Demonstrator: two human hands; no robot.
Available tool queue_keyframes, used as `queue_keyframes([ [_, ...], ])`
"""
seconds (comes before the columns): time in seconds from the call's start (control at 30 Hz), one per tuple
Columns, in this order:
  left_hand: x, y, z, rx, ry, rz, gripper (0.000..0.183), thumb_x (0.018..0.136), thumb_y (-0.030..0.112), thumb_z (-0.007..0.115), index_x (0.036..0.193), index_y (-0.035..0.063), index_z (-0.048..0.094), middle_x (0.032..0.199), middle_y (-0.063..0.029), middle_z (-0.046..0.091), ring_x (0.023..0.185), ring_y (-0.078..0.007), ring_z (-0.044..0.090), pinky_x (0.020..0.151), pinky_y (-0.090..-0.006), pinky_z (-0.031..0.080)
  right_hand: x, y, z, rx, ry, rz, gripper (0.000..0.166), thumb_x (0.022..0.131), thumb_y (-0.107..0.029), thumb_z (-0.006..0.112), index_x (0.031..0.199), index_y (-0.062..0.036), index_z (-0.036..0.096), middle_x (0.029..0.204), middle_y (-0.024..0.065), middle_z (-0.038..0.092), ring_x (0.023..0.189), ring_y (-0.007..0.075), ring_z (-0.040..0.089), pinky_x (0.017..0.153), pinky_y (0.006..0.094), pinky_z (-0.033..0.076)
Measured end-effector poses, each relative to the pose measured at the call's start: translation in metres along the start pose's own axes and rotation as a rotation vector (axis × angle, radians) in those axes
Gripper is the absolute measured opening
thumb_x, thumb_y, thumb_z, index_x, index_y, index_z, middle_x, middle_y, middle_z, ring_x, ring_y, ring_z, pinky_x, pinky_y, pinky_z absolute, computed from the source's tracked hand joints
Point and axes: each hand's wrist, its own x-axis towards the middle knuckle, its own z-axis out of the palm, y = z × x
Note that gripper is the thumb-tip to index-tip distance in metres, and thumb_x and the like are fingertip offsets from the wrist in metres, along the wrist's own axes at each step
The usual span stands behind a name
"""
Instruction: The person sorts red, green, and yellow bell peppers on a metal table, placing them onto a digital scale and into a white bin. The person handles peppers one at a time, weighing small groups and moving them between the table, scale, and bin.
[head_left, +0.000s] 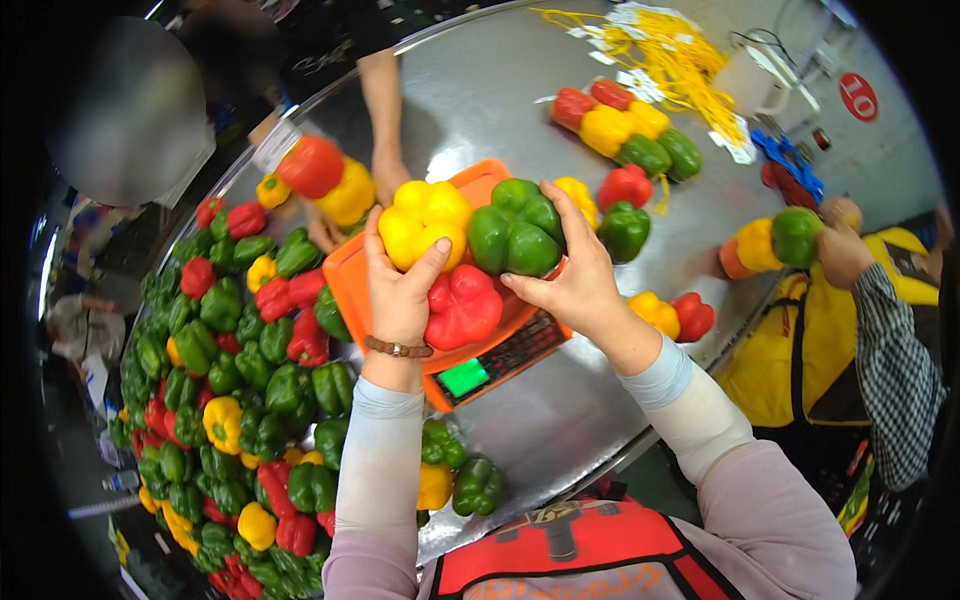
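My left hand (399, 304) grips a yellow bell pepper (421, 217), its thumb across the near side. In my right hand (592, 285) is a green bell pepper (517, 229), held between thumb and fingers. The two peppers meet side by side above the orange tray (349, 281) of a digital scale. Just below them is a red bell pepper (463, 309); whether it rests on the tray is hard to tell. The scale's green display (463, 377) glows at the tray's near side.
A large heap of mixed bell peppers (225, 375) covers the left. Across the metal table (465, 90), a person's hand (390, 176) is beside the tray. Packed peppers (604, 127) and yellow ties (667, 56) lie at the far right. Another person's hand (844, 251) holds peppers (757, 244).
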Motion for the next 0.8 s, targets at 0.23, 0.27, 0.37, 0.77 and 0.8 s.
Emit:
queue_keyframes([
  [0.23, 0.003, -0.004, 0.115, 0.019, -0.196, -0.055, 0.088, 0.078, 0.002, 0.075, 0.145, -0.0009, 0.018, 0.127, -0.0183, 0.050, 0.113, -0.0266, 0.057, 0.091, -0.0371, 0.052, -0.021, 0.029, -0.092, 0.005, 0.246, 0.034, 0.097, 0.059, -0.020, 0.087, 0.141, -0.0053, 0.037, 0.126, 0.0200, 0.055, 0.115, 0.0338, 0.057, 0.097, 0.0385, 0.046],
  [0.27, 0.002, -0.009, 0.132, 0.038, -0.223, -0.047, 0.089, 0.078, 0.002, 0.076, 0.145, -0.0010, 0.017, 0.127, -0.0184, 0.051, 0.113, -0.0268, 0.057, 0.091, -0.0371, 0.053, -0.026, 0.030, -0.106, 0.024, 0.264, 0.075, 0.096, 0.060, -0.018, 0.087, 0.141, -0.0051, 0.037, 0.125, 0.0192, 0.056, 0.114, 0.0315, 0.058, 0.097, 0.0374, 0.047],
  [0.37, 0.003, -0.032, 0.175, 0.062, -0.311, -0.048, 0.089, 0.077, 0.004, 0.077, 0.144, -0.0017, 0.019, 0.126, -0.0186, 0.051, 0.112, -0.0265, 0.058, 0.089, -0.0362, 0.053, -0.044, 0.045, -0.141, 0.025, 0.359, 0.111, 0.095, 0.062, -0.016, 0.087, 0.141, -0.0047, 0.036, 0.124, 0.0181, 0.057, 0.114, 0.0278, 0.059, 0.097, 0.0357, 0.047],
  [0.77, 0.012, -0.187, 0.298, 0.458, -0.458, -0.018, 0.097, 0.071, 0.023, 0.084, 0.144, -0.0031, 0.026, 0.130, -0.0206, 0.050, 0.116, -0.0281, 0.055, 0.095, -0.0355, 0.048, -0.099, 0.186, -0.226, 0.127, 0.536, 0.234, 0.092, 0.068, -0.012, 0.085, 0.144, -0.0034, 0.033, 0.129, 0.0147, 0.053, 0.117, 0.0220, 0.054, 0.100, 0.0339, 0.044],
  [0.8, 0.014, -0.203, 0.301, 0.477, -0.448, -0.028, 0.097, 0.069, 0.028, 0.084, 0.143, -0.0032, 0.029, 0.131, -0.0227, 0.050, 0.118, -0.0309, 0.054, 0.098, -0.0374, 0.045, -0.103, 0.202, -0.222, 0.037, 0.553, 0.272, 0.094, 0.068, -0.012, 0.085, 0.145, -0.0052, 0.032, 0.129, 0.0144, 0.053, 0.117, 0.0222, 0.053, 0.100, 0.0343, 0.044],
])
